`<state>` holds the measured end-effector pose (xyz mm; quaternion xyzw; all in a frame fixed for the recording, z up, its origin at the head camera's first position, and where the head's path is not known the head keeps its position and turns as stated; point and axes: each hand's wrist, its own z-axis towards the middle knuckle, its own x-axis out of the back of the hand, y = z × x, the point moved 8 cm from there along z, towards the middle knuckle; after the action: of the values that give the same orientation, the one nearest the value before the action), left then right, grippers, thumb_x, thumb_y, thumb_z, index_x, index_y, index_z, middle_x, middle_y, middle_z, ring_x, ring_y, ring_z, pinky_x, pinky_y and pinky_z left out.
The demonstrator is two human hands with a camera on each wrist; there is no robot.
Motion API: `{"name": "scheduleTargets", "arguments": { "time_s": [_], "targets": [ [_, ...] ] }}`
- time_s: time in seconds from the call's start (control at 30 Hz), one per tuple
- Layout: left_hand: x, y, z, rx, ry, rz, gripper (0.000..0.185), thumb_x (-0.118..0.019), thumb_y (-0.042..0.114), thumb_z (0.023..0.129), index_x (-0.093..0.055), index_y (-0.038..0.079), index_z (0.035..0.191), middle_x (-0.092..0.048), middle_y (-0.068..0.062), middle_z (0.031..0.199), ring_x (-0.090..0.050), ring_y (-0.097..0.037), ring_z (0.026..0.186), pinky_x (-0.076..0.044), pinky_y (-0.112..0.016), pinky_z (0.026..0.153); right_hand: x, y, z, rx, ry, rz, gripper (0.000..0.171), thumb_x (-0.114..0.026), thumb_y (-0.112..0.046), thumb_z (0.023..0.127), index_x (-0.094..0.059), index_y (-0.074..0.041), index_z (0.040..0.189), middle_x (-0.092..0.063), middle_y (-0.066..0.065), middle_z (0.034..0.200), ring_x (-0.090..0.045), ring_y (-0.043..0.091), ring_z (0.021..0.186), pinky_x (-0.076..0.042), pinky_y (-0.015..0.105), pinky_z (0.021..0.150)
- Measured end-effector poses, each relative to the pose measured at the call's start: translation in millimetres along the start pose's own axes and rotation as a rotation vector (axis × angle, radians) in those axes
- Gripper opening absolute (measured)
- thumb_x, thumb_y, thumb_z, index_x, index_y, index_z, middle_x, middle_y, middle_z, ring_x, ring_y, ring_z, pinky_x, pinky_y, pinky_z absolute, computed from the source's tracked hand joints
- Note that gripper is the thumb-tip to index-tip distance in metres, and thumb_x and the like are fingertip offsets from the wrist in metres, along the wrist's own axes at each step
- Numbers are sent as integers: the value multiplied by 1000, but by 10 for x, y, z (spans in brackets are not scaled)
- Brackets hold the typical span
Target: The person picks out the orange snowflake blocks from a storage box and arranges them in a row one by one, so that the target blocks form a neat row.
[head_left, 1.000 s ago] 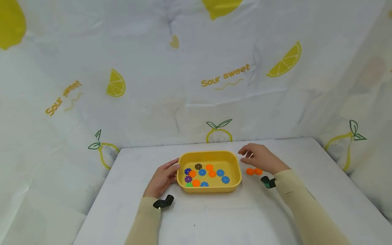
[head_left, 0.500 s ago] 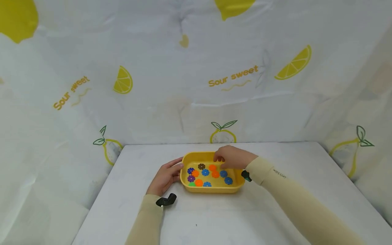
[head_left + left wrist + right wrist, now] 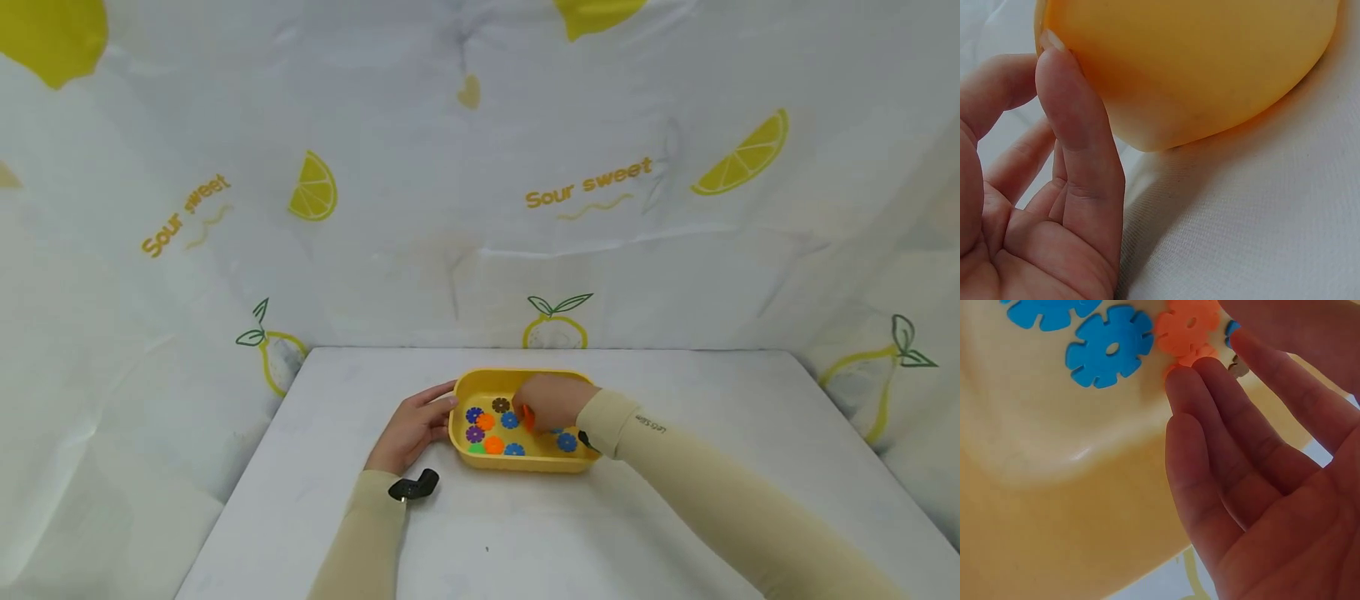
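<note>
A yellow plastic tray (image 3: pixel 517 464) stands on the white table. In it lie several notched flower-shaped discs, among them a blue disc (image 3: pixel 1110 347), an orange disc (image 3: pixel 1188 322) and a brown disc (image 3: pixel 501 405). My left hand (image 3: pixel 412 427) grips the tray's left end, thumb at the rim and other fingers along the outer side. My right hand (image 3: pixel 555 400) reaches into the tray with bent fingers, its fingertips at two overlapping orange discs. The hand partly hides these; whether it pinches one cannot be made out.
The white tabletop (image 3: pixel 420 550) extends around the tray. Behind it hangs a white cloth (image 3: pixel 390 275) printed with lemons and words. My right sleeve (image 3: pixel 705 467) crosses the table's right side and hides part of it.
My right hand has moved left, from beside the two loose orange discs right of the tray into the tray, and down to the orange discs there. My left hand stays at the tray.
</note>
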<state>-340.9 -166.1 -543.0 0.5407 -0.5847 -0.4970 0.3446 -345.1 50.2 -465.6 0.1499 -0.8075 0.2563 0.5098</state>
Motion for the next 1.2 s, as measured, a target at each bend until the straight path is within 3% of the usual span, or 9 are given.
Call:
{"name": "scheduleTargets", "arguments": {
  "time_s": [0.57, 0.8, 1.2],
  "targets": [
    [13, 13, 8, -8, 10, 7, 53, -80, 36, 99, -67, 22, 149, -74, -9, 110, -66, -19, 86, -64, -28, 82, -23, -42, 28, 9, -3, 0, 17, -82, -3, 92, -73, -17, 93, -66, -3, 90, -60, 19, 87, -55, 35, 83],
    [20, -6, 26, -10, 8, 19, 57, -81, 40, 98, -66, 23, 150, -73, -9, 110, -66, -19, 87, -64, -28, 83, -49, 3, 82, -21, 6, -36, 17, -83, -7, 93, -72, -20, 93, -66, -5, 91, -59, 17, 88, -56, 35, 90],
    [11, 14, 17, -4, -4, 0, 52, -80, 36, 99, -67, 24, 149, -74, -12, 113, -66, -19, 86, -64, -29, 83, -25, -19, 61, 2, -2, -55, 15, -80, -6, 95, -71, -18, 92, -65, -4, 86, -59, 18, 85, -54, 35, 86]
  ]
}}
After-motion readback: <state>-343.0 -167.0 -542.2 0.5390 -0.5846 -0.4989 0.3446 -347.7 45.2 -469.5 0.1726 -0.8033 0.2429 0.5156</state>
